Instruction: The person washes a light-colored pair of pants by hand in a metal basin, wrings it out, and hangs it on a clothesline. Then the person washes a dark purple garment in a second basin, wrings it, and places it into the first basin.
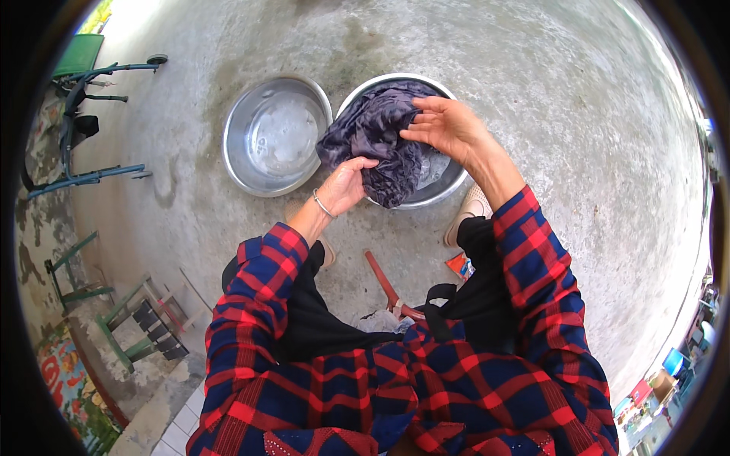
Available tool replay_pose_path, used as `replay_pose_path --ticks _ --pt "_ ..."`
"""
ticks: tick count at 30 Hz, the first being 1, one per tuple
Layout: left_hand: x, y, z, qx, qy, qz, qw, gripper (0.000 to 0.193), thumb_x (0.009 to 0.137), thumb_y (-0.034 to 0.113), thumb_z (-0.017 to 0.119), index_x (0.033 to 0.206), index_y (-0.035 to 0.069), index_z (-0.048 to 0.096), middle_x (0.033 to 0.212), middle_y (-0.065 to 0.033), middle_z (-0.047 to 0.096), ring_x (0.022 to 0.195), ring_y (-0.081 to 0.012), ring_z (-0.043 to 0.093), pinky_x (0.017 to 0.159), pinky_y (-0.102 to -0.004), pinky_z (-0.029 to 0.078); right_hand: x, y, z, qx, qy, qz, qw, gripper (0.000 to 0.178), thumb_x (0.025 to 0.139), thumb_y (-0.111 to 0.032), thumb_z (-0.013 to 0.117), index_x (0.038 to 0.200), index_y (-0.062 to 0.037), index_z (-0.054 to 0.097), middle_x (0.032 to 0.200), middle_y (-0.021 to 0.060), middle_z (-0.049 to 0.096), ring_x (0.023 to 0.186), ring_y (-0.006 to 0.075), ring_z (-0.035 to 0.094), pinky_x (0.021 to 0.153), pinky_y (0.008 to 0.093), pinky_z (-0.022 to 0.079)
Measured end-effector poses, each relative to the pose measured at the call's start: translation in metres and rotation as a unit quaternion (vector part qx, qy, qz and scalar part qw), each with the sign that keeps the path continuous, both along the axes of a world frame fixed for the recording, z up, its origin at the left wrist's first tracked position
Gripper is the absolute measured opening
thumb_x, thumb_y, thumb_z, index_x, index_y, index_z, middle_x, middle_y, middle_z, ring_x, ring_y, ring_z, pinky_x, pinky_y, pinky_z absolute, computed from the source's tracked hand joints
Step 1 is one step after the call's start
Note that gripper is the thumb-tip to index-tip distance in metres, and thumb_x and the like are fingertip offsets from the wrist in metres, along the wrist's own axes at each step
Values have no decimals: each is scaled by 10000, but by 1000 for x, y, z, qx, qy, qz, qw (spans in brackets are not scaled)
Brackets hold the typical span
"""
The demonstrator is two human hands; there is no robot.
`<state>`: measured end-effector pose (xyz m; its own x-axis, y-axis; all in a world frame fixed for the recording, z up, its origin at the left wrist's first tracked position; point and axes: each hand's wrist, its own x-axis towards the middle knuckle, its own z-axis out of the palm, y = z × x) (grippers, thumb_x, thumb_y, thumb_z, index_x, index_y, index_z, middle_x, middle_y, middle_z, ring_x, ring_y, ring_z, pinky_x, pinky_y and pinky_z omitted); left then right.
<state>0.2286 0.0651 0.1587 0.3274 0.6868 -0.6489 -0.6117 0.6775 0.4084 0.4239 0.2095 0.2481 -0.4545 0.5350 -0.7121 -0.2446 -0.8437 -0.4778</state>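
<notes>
A dark purple-grey patterned cloth (380,129), bunched and wet-looking, is heaped over a metal basin (449,188) in front of me. It hangs past the basin's left and near rim. My left hand (346,186) is closed on the cloth's near left edge, thumb on top. At the cloth's upper right, my right hand (450,133) has its fingers stretched out and apart, with the tips against or just over the fabric. Under the cloth, most of the basin's inside is hidden.
A second metal basin (236,171) with some water in it stands close on the left. Between my feet lies a reddish hose (382,277), and an orange packet (459,266) is by my right leg. Metal frames (91,178) and a green wooden stool (141,346) stand at the left wall.
</notes>
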Motion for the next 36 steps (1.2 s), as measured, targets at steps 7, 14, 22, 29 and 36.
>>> replay_pose_path --ticks 7,14,22,29,36 --pt "11 16 32 11 27 11 1000 211 860 119 587 1042 20 627 1082 -68 673 979 -195 651 934 -406 500 2 -2 0 432 -486 439 621 625 729 -119 733 1293 40 514 1179 243 638 1132 334 621 912 380 507" --pt "2 45 58 70 -48 87 993 157 826 40 596 971 -9 631 1008 -116 672 924 -221 653 889 -409 517 8 -26 3 408 -410 645 499 989 553 -333 903 1358 25 454 1113 239 663 1099 380 622 949 410 488" --pt "-23 66 88 112 -155 135 972 310 848 14 621 1150 -51 589 1186 -142 636 1104 -232 596 1001 -375 448 -4 -10 -35 345 -188 110 913 201 808 -69 618 972 30 680 910 80 715 851 154 624 770 290 465" --pt "-14 49 86 161 259 1 952 864 760 37 775 1424 -103 239 1263 -188 581 1145 -223 582 1033 -358 427 -7 -4 17 291 -60 26 955 178 931 -89 510 934 -29 677 841 29 678 746 101 621 677 258 499" --pt "8 53 76 233 538 -184 789 1059 623 358 892 1367 -117 307 1239 -252 570 1158 -335 572 1057 -388 401 -12 -8 22 228 9 -55 972 149 938 -83 520 912 -26 655 823 36 661 696 113 622 603 270 524"
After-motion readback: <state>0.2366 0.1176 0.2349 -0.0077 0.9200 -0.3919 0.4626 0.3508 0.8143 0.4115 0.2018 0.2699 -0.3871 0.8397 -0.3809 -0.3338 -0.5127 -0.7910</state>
